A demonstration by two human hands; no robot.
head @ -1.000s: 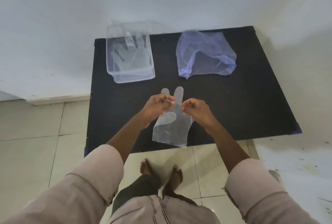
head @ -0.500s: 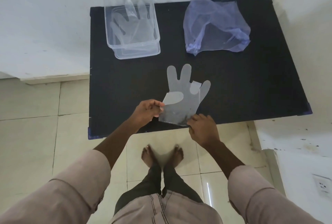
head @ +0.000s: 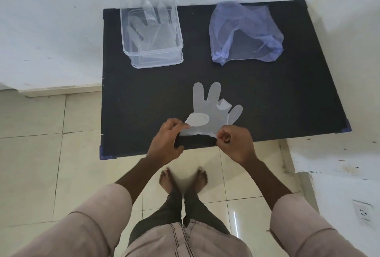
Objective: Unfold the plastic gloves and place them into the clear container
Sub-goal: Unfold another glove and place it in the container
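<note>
So, both hands pinching the cuff of a plastic glove (head: 211, 110) at frame centre, left hand (head: 167, 143), right hand (head: 236, 143), black table (head: 144, 100), clear container (head: 152, 50) upper left with gloves inside, bluish bag (head: 246, 32) upper right

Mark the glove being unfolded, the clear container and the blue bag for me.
glove (head: 209, 110), head view, on its flat palm.
clear container (head: 153, 51), head view, on its near rim.
blue bag (head: 244, 28), head view, on its crumpled middle.
</note>
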